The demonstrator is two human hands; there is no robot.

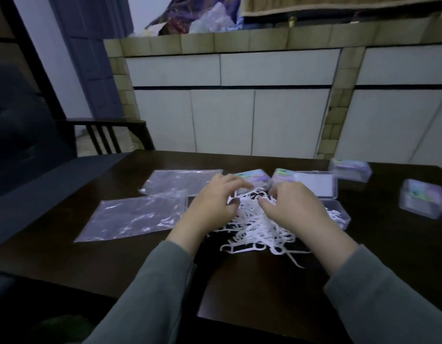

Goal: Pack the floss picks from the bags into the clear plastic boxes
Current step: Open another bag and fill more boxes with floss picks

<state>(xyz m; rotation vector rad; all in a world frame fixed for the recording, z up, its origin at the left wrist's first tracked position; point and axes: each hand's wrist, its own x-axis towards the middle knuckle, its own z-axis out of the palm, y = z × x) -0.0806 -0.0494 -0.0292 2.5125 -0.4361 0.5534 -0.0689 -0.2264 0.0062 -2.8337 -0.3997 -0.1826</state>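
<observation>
Both the left hand (210, 202) and right hand (293, 207) sit with fingers curled into the loose pile of floss picks (254, 229) at table centre; whether either pinches any cannot be told. Risk: tangled picks snag and scatter off the near edge. The open box (339, 214) at right is partly hidden; far boxes are blurred.

Dark wood bench (239, 289). On it: two flat clear plastic bags (133, 217) at left, one behind the other, overlapping; heap of white floss picks (254, 234) at centre; open clear box (339, 214) with picks inside, touching the heap's right side; closed labelled boxes (350, 168) along the back and far right, blurred.
</observation>
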